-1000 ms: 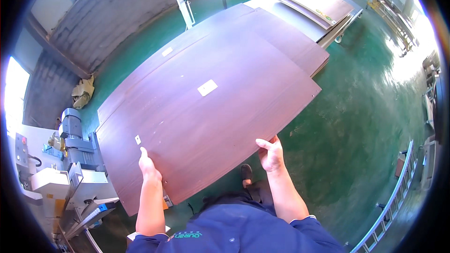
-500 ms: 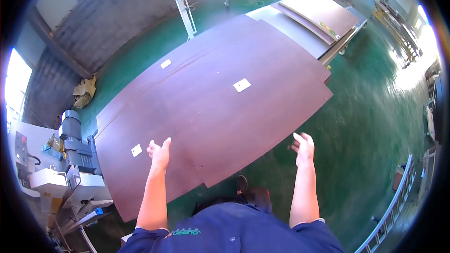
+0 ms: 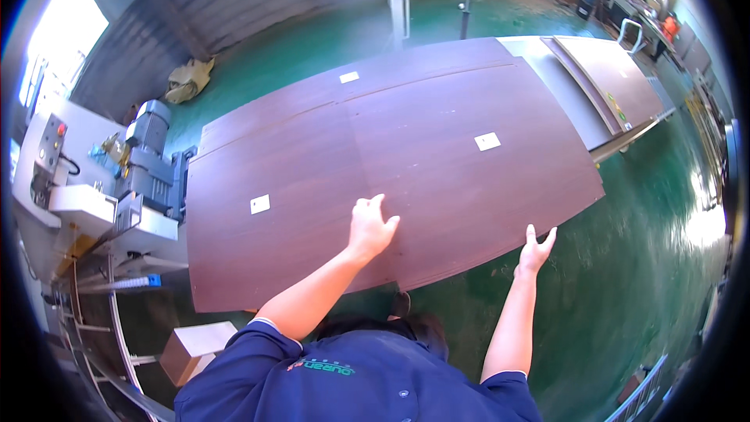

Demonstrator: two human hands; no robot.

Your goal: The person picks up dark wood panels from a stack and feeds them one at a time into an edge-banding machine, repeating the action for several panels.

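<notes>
Large dark brown panels lie stacked in front of me, their edges slightly out of line. White labels lie on them: one label at left, another label at right, and a third label near the far edge. My left hand is over the near middle of the top panel, thumb apart from the fingers, seemingly touching the surface. At the near right edge is my right hand, thumb and fingers spread, fingertips against the panel edge. Neither hand is closed around anything.
A machine with a grey motor and a control box stands at left. Paler boards rest on a cart at far right. A white post rises behind the panels. A box sits at lower left.
The view has swung left. My left hand has moved right across the panel; my right hand has come to its near edge. A wider strip shows beyond the seam at the far side.
</notes>
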